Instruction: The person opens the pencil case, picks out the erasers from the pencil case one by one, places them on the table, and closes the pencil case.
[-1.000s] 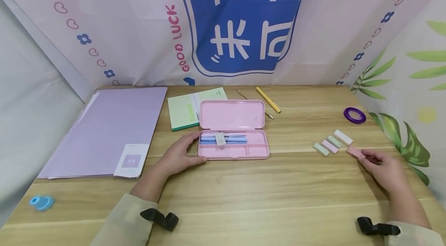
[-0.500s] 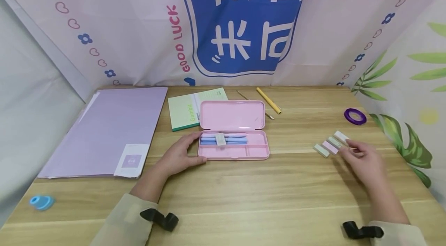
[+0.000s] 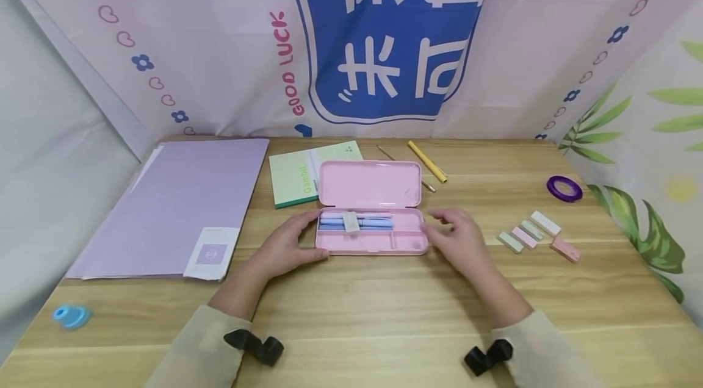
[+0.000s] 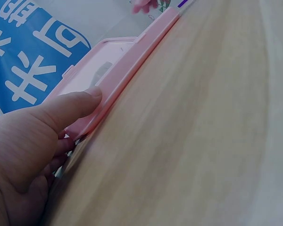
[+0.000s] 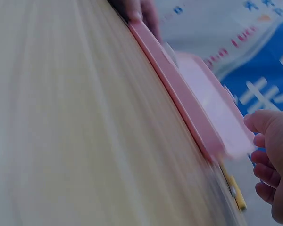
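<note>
A pink pencil case lies with its lid raised. Inside it are several blue and lilac pens, with a small pale eraser lying across them. My left hand holds the case's left end, the thumb on the front corner. At the right end is my right hand, fingers loosely bent and holding nothing; in the right wrist view a gap shows between the hand and the case. Off to the right lie a salmon-pink eraser and several pale erasers.
Behind the case lie a green notepad, a pencil and a yellow pen. A purple tape roll is at the far right. A lilac folder and a blue plug-shaped piece are on the left.
My right hand has let go of the salmon-pink eraser beside the other erasers and moved left to the case's right end. My left hand has stayed on the case.
</note>
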Motion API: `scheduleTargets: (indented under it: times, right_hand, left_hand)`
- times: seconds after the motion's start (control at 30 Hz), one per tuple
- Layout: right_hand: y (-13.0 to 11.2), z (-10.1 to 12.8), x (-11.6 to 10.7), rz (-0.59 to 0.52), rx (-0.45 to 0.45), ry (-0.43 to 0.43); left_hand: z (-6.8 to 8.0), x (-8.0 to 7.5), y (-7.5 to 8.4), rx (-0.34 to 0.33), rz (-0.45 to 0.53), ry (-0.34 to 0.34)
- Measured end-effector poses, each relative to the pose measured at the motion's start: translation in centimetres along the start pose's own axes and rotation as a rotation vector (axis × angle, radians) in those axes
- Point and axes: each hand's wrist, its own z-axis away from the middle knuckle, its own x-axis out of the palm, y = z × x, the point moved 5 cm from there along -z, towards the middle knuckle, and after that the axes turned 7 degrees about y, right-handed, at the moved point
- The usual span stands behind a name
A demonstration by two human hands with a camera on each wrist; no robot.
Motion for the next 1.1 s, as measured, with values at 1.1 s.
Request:
scheduleTargets:
  times: [1.1]
  right_hand:
    - [-9.0, -0.3, 9.3, 0.084, -0.074, -0.076]
  left_hand:
    - [0.0, -0.1, 0.0, 0.020, -0.008, 0.011]
